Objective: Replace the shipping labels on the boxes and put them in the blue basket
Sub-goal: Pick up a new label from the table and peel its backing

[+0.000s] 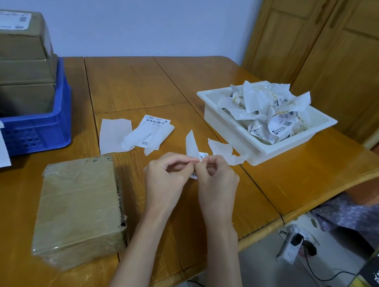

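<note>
Here both hands (195,169) pinch the label (193,150), box (79,210) left.

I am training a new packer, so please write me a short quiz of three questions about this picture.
1. True or false: the box in front of the person already carries a shipping label on top.
2. What do the left hand and the right hand pinch together?
A. a pen
B. a small label piece
C. tape
3. Fill in: the labelled boxes are stacked in the ___ basket.

Key: 1 false; 2 B; 3 blue.
</note>
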A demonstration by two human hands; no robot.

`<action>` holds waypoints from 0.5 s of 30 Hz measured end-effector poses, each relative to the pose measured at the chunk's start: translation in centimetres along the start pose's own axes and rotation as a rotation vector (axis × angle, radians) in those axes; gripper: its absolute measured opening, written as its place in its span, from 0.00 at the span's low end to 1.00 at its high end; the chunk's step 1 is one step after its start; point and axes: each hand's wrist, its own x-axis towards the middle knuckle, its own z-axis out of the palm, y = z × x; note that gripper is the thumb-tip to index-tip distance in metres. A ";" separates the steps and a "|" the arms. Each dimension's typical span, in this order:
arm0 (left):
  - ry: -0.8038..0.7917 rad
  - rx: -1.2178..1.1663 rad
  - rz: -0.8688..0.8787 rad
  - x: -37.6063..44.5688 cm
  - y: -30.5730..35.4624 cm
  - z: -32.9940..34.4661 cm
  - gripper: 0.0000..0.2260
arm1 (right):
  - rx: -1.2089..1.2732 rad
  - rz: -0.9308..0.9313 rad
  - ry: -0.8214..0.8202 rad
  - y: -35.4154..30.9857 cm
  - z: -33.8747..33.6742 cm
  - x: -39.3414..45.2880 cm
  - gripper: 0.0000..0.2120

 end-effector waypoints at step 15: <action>0.019 -0.037 -0.001 0.2 0.2 -0.1 0.05 | 0.136 -0.010 -0.005 -0.6 -0.5 -0.4 0.06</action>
